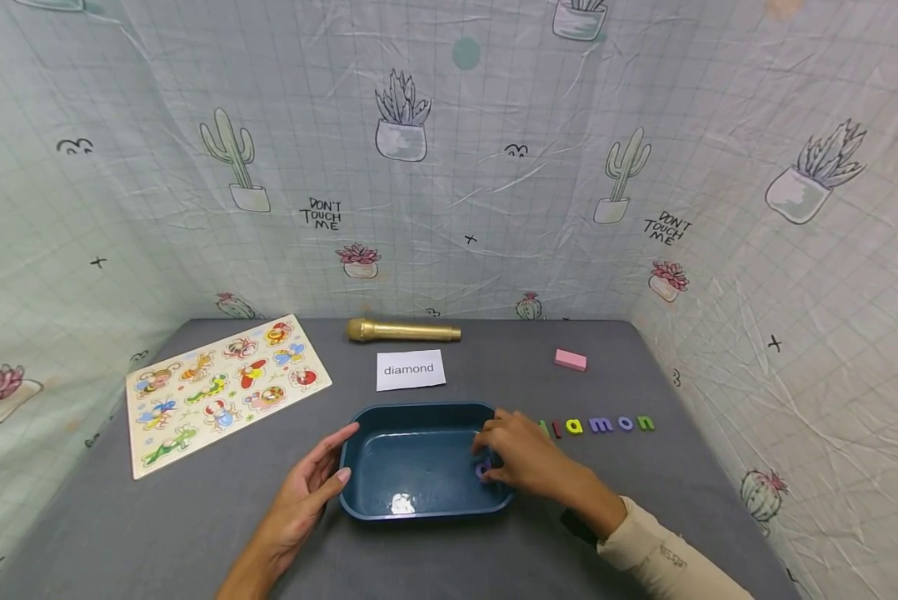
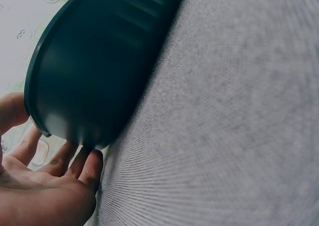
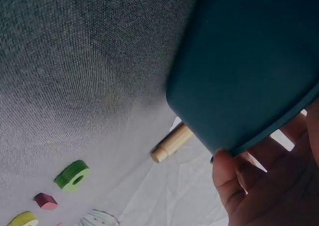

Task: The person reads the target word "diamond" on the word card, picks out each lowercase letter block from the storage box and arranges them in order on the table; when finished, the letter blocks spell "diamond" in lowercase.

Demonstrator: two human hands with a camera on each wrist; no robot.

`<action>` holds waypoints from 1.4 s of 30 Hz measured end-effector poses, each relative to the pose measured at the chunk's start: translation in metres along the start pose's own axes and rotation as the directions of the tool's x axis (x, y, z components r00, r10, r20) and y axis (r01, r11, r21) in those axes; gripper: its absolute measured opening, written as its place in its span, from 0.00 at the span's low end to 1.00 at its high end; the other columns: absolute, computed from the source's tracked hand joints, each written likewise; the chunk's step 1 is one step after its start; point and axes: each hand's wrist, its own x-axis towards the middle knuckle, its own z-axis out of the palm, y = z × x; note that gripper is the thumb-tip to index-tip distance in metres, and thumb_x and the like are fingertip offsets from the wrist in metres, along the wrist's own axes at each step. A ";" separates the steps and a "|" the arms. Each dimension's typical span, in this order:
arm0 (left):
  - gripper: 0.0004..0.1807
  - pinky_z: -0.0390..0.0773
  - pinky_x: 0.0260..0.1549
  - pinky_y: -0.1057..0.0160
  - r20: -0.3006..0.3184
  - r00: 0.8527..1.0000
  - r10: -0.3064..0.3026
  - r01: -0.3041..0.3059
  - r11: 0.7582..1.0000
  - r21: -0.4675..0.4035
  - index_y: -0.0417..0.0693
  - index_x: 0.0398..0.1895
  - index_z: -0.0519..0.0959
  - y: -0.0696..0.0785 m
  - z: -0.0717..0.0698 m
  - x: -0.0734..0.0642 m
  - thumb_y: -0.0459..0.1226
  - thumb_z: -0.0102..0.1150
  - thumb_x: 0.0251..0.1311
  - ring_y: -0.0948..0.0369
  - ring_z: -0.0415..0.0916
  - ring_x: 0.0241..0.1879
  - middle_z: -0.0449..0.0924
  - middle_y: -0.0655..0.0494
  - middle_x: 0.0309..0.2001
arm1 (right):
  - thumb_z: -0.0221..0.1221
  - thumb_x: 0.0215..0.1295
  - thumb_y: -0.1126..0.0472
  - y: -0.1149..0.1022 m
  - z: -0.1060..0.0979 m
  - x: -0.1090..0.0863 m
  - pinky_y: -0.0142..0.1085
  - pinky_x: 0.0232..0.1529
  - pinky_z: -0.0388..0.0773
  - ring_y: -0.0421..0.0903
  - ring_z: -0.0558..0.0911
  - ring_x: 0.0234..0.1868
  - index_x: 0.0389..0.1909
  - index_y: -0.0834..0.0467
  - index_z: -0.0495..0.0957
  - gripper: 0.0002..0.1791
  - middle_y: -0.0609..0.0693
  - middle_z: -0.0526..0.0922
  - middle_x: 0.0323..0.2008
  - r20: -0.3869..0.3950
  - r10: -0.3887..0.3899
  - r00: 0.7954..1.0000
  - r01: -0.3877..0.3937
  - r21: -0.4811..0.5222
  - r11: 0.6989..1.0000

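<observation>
A dark teal tray (image 1: 411,504) lies on the table. My left hand (image 1: 306,492) rests at its left end, thumb and index fingertips at the rim. In the left wrist view, the other fingers (image 2: 92,168) lie against the outer wall. My right hand (image 1: 520,454) reaches over the right rim into the tray. Its thumb and fingers pinch a purple letter (image 1: 482,470) with a round loop. The right wrist view shows this hand (image 3: 269,186) at the rim, with the letter hidden behind the wall.
Right of the tray runs a row of coloured letters (image 1: 601,425), its first letter partly covered by my hand. Behind the tray lie a white card (image 1: 411,370) reading "diamond" and a gold microphone (image 1: 404,332). A pink block (image 1: 571,360) lies back right, an insect puzzle board (image 1: 227,392) left.
</observation>
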 end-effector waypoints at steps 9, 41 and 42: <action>0.33 0.57 0.68 0.86 -0.012 1.000 -0.024 0.024 1.000 0.010 0.50 0.82 0.62 0.001 0.000 0.001 0.33 0.57 0.77 0.78 0.53 0.79 0.55 0.51 0.85 | 0.82 0.52 0.50 -0.001 0.002 0.006 0.36 0.38 0.72 0.41 0.77 0.39 0.40 0.49 0.91 0.16 0.43 0.90 0.39 0.093 0.012 0.996 -0.008 -0.044 0.999; 0.33 0.56 0.68 0.87 -0.021 0.998 -0.065 0.066 0.998 0.011 0.53 0.82 0.62 0.004 0.001 -0.001 0.35 0.58 0.77 0.67 0.47 0.84 0.54 0.53 0.85 | 0.81 0.54 0.55 -0.008 0.003 0.010 0.37 0.38 0.73 0.42 0.75 0.37 0.34 0.49 0.91 0.10 0.43 0.88 0.34 -0.005 0.083 0.997 -0.083 -0.053 0.995; 0.33 0.56 0.68 0.87 -0.022 0.998 -0.065 0.066 0.998 0.013 0.53 0.82 0.62 0.004 0.001 -0.001 0.35 0.58 0.77 0.66 0.47 0.84 0.54 0.53 0.85 | 0.82 0.54 0.54 -0.008 0.002 0.010 0.37 0.38 0.73 0.42 0.75 0.37 0.34 0.49 0.91 0.10 0.43 0.88 0.34 -0.018 0.079 0.997 -0.080 -0.056 0.995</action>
